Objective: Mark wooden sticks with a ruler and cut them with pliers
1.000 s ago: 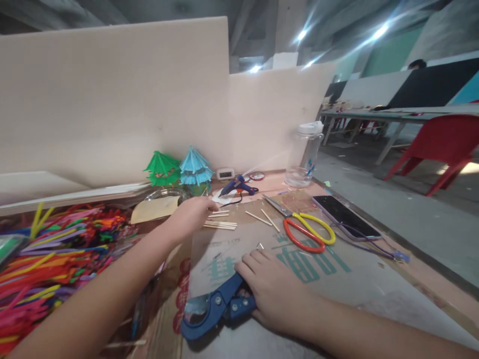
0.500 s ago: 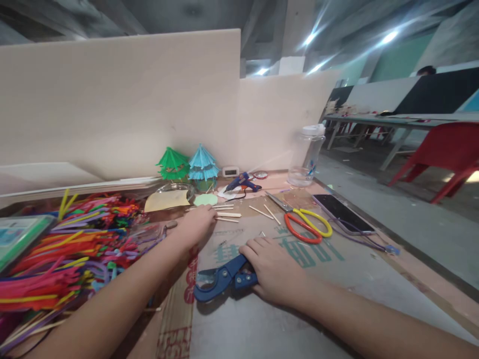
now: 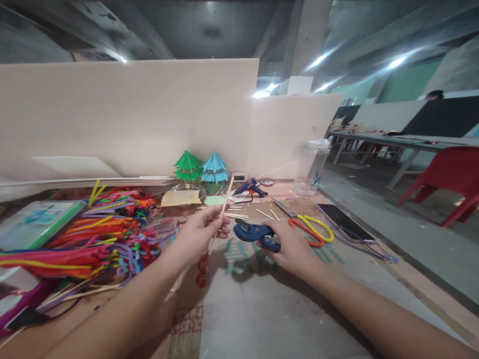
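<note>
Between its thumb and fingers my left hand (image 3: pixel 204 228) pinches a thin wooden stick (image 3: pixel 226 197), which slants upward above the cardboard. My right hand (image 3: pixel 290 247) is wrapped round the handles of a blue pipe cutter (image 3: pixel 251 231), its curved jaw pointing left toward the stick, with a gap between them. Several more wooden sticks (image 3: pixel 236 216) lie behind my hands. Scissors (image 3: pixel 312 227) with red and yellow handles rest just beyond my right hand, partly covered by it.
Bundles of coloured pipe cleaners (image 3: pixel 93 232) fill the left side. Green (image 3: pixel 187 166) and blue (image 3: pixel 215 167) paper-roofed models stand at the back, near a glue gun (image 3: pixel 250 188). A clear bottle (image 3: pixel 310 167) and a phone (image 3: pixel 344 222) are on the right, a red chair (image 3: pixel 443 179) beyond.
My left hand has lifted a stick from the pile and brought it nearer. The pipe cutter has come up off the cardboard in my right hand, its jaw now turned toward the stick.
</note>
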Demonstrator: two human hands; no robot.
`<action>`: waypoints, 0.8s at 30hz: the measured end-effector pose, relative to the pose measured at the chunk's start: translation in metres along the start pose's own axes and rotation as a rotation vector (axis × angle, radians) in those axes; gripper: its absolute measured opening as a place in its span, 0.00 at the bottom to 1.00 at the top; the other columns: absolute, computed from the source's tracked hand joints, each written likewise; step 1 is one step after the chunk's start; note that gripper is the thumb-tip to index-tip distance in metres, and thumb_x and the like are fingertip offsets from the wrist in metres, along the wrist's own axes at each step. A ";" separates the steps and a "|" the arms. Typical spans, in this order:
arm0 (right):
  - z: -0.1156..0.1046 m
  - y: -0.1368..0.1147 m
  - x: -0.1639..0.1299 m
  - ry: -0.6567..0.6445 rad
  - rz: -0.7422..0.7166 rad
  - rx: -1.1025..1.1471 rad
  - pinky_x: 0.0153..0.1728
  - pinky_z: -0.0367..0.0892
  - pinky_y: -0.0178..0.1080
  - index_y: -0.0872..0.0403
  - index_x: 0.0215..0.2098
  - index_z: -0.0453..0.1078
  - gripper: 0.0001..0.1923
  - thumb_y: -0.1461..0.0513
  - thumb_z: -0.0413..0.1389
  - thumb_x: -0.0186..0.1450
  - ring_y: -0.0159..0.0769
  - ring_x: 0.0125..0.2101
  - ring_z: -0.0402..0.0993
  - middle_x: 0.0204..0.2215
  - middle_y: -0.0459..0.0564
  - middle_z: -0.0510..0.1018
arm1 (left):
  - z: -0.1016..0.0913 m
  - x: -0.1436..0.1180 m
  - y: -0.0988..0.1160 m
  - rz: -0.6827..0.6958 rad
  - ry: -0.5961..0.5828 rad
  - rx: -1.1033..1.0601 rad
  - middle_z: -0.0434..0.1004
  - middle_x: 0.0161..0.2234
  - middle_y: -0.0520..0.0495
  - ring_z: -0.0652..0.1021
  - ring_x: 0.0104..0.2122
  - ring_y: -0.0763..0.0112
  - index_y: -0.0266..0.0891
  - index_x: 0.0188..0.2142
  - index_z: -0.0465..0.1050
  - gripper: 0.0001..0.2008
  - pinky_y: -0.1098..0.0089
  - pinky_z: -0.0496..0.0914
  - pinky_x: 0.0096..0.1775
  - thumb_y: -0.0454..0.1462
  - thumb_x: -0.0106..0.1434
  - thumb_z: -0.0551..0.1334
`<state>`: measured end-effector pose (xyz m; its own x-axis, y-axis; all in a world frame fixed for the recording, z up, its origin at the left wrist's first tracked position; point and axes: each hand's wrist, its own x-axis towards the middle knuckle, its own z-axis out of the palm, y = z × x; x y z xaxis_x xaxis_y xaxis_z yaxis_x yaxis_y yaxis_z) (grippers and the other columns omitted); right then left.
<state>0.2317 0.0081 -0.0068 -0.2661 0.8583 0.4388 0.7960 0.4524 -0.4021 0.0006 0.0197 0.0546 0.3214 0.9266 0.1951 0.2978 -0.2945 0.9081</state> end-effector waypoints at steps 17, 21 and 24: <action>0.002 0.005 -0.006 0.072 -0.153 -0.060 0.44 0.67 0.47 0.55 0.46 0.65 0.19 0.66 0.55 0.54 0.47 0.43 0.72 0.41 0.56 0.76 | 0.013 -0.024 -0.013 0.037 -0.082 -0.011 0.64 0.24 0.56 0.67 0.25 0.75 0.40 0.54 0.65 0.18 0.74 0.62 0.27 0.41 0.66 0.54; -0.001 0.004 -0.007 0.126 -0.201 -0.148 0.44 0.65 0.48 0.55 0.46 0.66 0.20 0.66 0.54 0.54 0.48 0.43 0.71 0.42 0.57 0.76 | 0.014 -0.026 -0.008 0.089 -0.135 0.047 0.74 0.33 0.50 0.74 0.33 0.71 0.42 0.52 0.69 0.17 0.72 0.68 0.34 0.38 0.65 0.54; -0.005 0.007 -0.007 0.167 -0.253 -0.239 0.44 0.64 0.49 0.56 0.47 0.65 0.22 0.66 0.55 0.52 0.50 0.41 0.70 0.41 0.59 0.75 | 0.014 -0.028 -0.002 0.081 -0.152 0.065 0.78 0.37 0.48 0.77 0.38 0.66 0.45 0.50 0.72 0.17 0.69 0.72 0.37 0.36 0.63 0.56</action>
<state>0.2420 0.0039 -0.0086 -0.3939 0.6664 0.6331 0.8262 0.5586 -0.0739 0.0035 -0.0089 0.0418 0.4774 0.8548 0.2035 0.3214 -0.3854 0.8650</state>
